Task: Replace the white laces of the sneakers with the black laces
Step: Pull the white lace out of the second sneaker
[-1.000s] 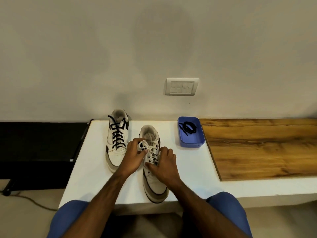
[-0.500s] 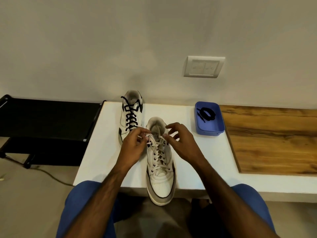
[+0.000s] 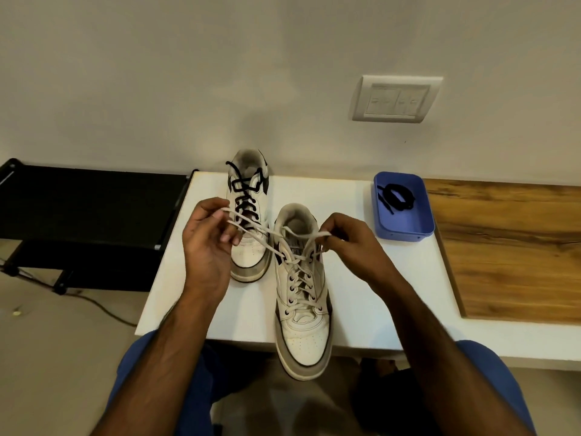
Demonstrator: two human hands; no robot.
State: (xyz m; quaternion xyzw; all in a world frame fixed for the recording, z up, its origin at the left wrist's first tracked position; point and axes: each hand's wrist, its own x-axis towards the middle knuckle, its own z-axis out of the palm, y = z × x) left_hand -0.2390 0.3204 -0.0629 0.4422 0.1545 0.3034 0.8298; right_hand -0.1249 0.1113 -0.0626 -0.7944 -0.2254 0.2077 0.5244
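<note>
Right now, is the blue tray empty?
No, the blue tray holds a coiled black lace.

Soft, even indoor light filled the scene — no glare. A faint shadow of the person lay on the wall (image 3: 220,89) above the sneakers, and the floor below sat dim. The wide lens bowed the white table (image 3: 361,309) edges, and the forearms blurred slightly — focus held mid-frame.
</note>
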